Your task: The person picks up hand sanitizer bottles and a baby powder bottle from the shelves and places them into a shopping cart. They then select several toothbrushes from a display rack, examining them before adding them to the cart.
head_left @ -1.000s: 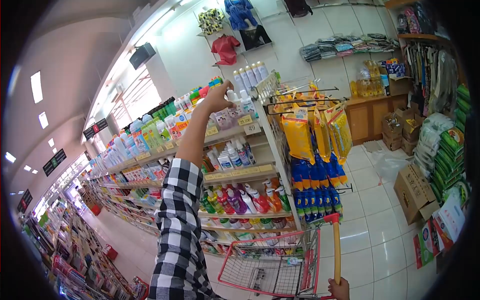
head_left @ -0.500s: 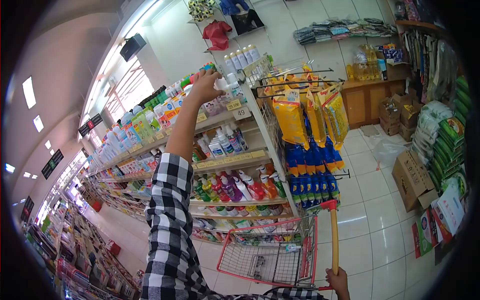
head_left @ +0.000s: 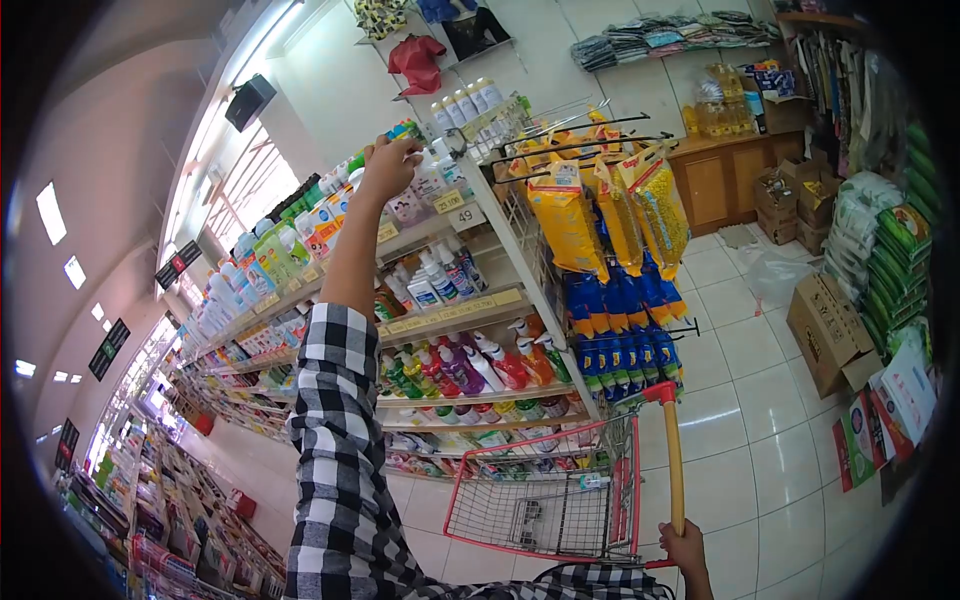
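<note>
Grasping the yellow handle (head_left: pixel 676 460) of the shopping cart (head_left: pixel 575 515) at the lower right of the frame, the right hand (head_left: pixel 682 546) has its fingers wrapped around the lower end of the bar. The left hand (head_left: pixel 390 168) is raised at the upper centre of the frame, level with the upper shelf, fingers bent; whether it grips an item or is free cannot be determined. The left forearm, in a black-and-white checked sleeve (head_left: pixel 335 440), runs upward from the lower edge of the frame.

Nearest to the left hand are the white bottles (head_left: pixel 428 180), located just right of it at the near end of the upper shelf. A yellow price label (head_left: pixel 448 202) and a white tag (head_left: pixel 466 216) marked 49 are mounted below them on the shelf edge. Spray bottles (head_left: pixel 447 276) occupy the next tier down, and coloured pump bottles (head_left: pixel 460 372) stand on the tier beneath.

The cart is positioned at lower centre, beside the shelf unit. A small item (head_left: pixel 594 482) with a white and blue-green surface is visible within its basket outline. Yellow packets (head_left: pixel 563 222) hang right of centre, above blue packets (head_left: pixel 635 362). A cardboard box (head_left: pixel 828 335) sits on the floor at the right of the frame.
</note>
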The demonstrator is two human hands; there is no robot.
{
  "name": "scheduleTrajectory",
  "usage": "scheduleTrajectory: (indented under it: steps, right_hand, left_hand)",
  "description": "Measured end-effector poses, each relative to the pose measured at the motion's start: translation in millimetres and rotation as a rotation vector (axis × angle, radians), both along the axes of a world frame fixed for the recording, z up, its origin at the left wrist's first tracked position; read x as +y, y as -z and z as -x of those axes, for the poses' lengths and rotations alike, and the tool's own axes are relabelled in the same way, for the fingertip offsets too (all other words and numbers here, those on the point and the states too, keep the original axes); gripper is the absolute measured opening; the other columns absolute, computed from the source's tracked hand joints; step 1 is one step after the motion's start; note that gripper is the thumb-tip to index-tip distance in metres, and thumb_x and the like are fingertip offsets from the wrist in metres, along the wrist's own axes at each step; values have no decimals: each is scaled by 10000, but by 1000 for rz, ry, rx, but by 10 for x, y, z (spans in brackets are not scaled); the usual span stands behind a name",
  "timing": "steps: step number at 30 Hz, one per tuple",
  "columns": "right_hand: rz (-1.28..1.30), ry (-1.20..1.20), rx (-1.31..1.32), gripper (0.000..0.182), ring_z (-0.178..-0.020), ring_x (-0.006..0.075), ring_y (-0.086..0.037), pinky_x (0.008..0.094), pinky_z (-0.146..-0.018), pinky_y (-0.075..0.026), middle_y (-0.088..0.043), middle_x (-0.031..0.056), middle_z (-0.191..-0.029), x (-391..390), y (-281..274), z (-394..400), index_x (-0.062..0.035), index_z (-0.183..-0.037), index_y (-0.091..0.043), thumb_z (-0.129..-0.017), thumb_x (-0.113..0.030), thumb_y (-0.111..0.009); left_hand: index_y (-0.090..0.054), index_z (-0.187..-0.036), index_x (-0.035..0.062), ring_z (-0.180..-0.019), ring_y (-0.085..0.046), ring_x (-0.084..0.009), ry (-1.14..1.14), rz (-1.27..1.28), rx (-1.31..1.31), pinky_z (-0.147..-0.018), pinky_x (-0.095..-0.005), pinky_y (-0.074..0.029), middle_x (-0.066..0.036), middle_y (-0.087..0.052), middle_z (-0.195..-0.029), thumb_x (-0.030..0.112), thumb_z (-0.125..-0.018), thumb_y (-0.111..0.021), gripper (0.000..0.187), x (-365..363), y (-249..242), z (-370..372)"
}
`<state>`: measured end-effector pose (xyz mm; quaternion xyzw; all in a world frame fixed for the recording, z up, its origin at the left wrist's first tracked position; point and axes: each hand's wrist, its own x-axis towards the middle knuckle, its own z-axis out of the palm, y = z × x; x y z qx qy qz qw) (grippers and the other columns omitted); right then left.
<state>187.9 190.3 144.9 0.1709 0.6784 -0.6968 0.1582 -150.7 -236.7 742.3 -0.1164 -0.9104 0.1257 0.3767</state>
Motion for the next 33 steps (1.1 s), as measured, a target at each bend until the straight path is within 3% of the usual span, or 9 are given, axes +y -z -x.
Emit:
scheduleTrajectory:
  steps: [11, 21, 24, 27, 31, 33]
  right_hand:
    - [-22, -12, 6, 217, -569, 127, -568, 270, -540, -477, -595, 70, -672, -5, -35, 11, 9, -863, -582, -856, -194, -659]
    - [-21, -18, -3, 240, -578, 124, -566, 269, -547, -476, -598, 68, -675, -17, -43, 6, 10, -858, -587, -860, -217, -663]
    - [-27, -25, 5, 239, -580, 123, -566, 268, -548, -476, -597, 66, -675, -15, -52, 8, 10, -860, -589, -861, -219, -659]
    - [-23, -23, 23, 241, -584, 125, -569, 270, -553, -477, -600, 65, -678, -20, -58, 10, 9, -861, -592, -862, -224, -658]
    - [-42, -31, -18, 247, -585, 127, -569, 273, -559, -479, -599, 65, -675, -16, -107, 33, 7, -846, -595, -862, -231, -660]
    - [-59, -44, 16, 244, -586, 126, -567, 274, -562, -481, -595, 59, -672, -14, -73, 26, 2, -829, -597, -863, -231, -660]
  left_hand:
    - [-722, -978, 112, -1006, -518, -261, 8, 48, 18, -922, -400, -338, -108, -693, -883, 187, -857, -612, 180, 46, -50, -16]
    - [-720, -1011, 141, -973, -503, -246, -20, 33, 7, -934, -389, -310, -88, -642, -872, 227, -862, -649, 186, -1, -47, -72]
    - [-716, -1032, 132, -1018, -506, -235, -80, 31, -21, -947, -378, -329, -67, -697, -939, 214, -851, -634, 214, -38, -52, -80]
    - [-661, -1156, 192, -1049, -505, -216, -33, 53, -28, -986, -409, -291, 19, -680, -1045, 302, -877, -636, 300, -69, -75, -91]
    - [-636, -1186, 166, -1067, -512, -242, 96, 36, 95, -950, -424, -322, -35, -666, -1086, 291, -859, -644, 350, -52, -55, -180]
    - [-672, -1091, 132, -970, -546, -243, 306, -4, 245, -885, -395, -365, -45, -678, -998, 250, -884, -627, 243, 35, 28, -288]
